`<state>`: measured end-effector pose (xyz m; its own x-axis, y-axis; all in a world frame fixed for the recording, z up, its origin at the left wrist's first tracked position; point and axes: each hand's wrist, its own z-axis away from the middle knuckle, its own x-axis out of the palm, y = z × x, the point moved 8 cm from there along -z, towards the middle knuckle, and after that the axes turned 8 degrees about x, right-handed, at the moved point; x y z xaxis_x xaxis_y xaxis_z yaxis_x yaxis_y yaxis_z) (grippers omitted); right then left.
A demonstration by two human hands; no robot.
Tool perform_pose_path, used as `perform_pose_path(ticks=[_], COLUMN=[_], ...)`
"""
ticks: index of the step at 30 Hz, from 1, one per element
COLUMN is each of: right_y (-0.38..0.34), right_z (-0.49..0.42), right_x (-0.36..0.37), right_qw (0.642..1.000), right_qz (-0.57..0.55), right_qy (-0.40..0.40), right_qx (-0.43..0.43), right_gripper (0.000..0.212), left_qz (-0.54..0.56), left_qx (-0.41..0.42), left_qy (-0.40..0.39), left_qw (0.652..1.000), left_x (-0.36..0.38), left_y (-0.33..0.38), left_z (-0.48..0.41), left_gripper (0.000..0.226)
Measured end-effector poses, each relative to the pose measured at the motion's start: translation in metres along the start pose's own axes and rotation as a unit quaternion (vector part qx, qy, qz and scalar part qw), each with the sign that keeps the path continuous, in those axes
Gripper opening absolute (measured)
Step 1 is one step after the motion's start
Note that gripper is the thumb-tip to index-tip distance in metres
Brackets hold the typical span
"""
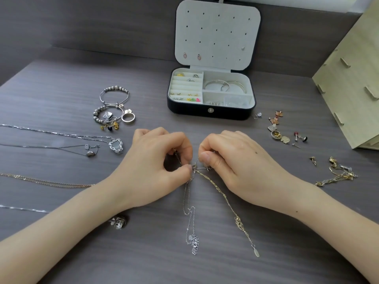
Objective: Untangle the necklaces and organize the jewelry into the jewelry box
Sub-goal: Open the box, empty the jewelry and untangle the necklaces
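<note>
My left hand point(155, 158) and my right hand point(231, 160) meet at the table's middle, both pinching a knot where a silver chain point(189, 214) and a gold chain point(229, 206) tangle. The two chains trail toward me, the silver one ending in a bunched clump, the gold one in a small oval tag. The black jewelry box point(209, 111) stands open behind the hands, with rings, earrings and bangles in its pale compartments. Straightened necklaces point(61, 136) lie at the left.
Beaded bracelets and a ring point(114, 107) sit left of the box. Loose earrings and charms point(281, 128) lie at the right, with another tangled gold and silver chain point(338, 173) nearer. A wooden box point(352, 78) stands at the far right. A silver charm point(119, 222) lies under my left forearm.
</note>
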<state>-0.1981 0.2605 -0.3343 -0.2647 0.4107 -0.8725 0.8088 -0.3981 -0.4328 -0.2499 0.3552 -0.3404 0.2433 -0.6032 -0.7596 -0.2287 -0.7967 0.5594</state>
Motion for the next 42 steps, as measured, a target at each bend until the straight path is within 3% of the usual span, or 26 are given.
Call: perform_pose_path(ticks=[8, 15, 20, 26, 29, 39, 42], right_y=[-0.003, 0.003, 0.004, 0.0, -0.001, -0.016, -0.014], right_z=[-0.003, 0.0, 0.026, 0.069, 0.079, 0.079, 0.071], right_x=[-0.004, -0.015, -0.032, -0.027, -0.025, -0.016, -0.017], right_qw=[1.0, 0.999, 0.996, 0.989, 0.991, 0.988, 0.995], right_qz=[0.015, 0.005, -0.063, -0.015, 0.043, 0.149, 0.09], right_qy=[0.018, 0.03, -0.06, -0.15, -0.13, -0.027, -0.017], right_qx=[-0.003, 0.024, 0.026, 0.005, 0.006, 0.0, 0.031], right_gripper=[0.035, 0.024, 0.009, 0.019, 0.026, 0.022, 0.018], left_qz=[0.027, 0.047, 0.047, 0.049, 0.046, 0.106, 0.141], left_qx=[-0.026, -0.033, -0.046, -0.042, -0.032, -0.032, -0.033], left_qy=[0.017, 0.024, 0.019, 0.016, 0.011, -0.021, -0.019], left_qw=[0.999, 0.998, 0.998, 0.998, 0.998, 0.994, 0.989], left_x=[-0.001, -0.001, -0.001, 0.0, 0.0, 0.007, 0.008], left_y=[-0.005, -0.008, -0.009, -0.009, -0.007, -0.006, -0.005], left_z=[-0.001, -0.003, -0.004, -0.005, -0.005, -0.009, -0.011], left_gripper=[0.025, 0.025, 0.028, 0.03, 0.029, 0.014, 0.011])
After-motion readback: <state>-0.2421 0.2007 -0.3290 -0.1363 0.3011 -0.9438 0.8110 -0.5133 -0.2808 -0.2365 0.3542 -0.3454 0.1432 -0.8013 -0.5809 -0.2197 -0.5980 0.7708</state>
